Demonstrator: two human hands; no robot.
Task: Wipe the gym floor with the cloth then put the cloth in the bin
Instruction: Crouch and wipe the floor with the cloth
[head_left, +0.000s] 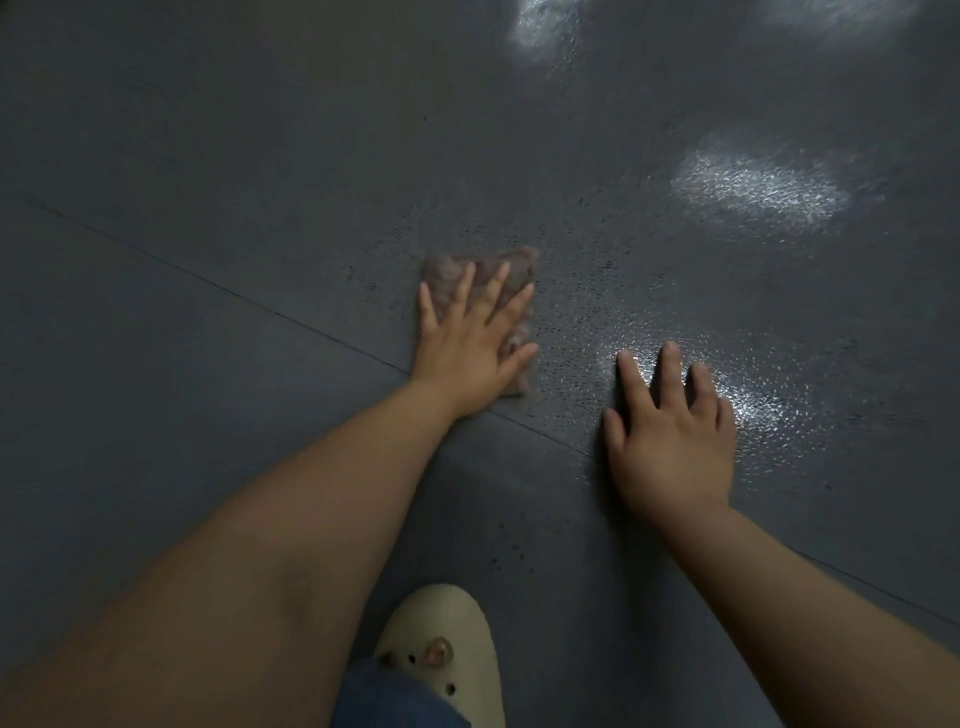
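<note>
Gym floor (260, 156) fills the whole frame: dark grey, textured, with a seam line running diagonally from left-centre down to lower right and bright glare patches upper right and centre right. Left hand (470, 343) at frame centre, fingers straight and spread, palm pressing flat on the cloth (511, 265); nothing curled round it. Right hand (670, 431) right of centre, fingers straight and loosely spread, resting on bare floor as a brace, holding nothing. Cloth is a small brownish-pink rag, blurred, lying flat on the floor under the left palm, edges showing above and to the right of the fingers. Cream clog (457, 639) at bottom centre, denim hem beside it. Bin not in view.

Step in hand looks like the wiping itself, bin part not yet started. To do it well: keep the palm flat so the cloth doesn't bunch or slip out, overlap the strokes, work across the seam, keep weight on the bracing hand, cover the speckled patch between the hands.
</note>
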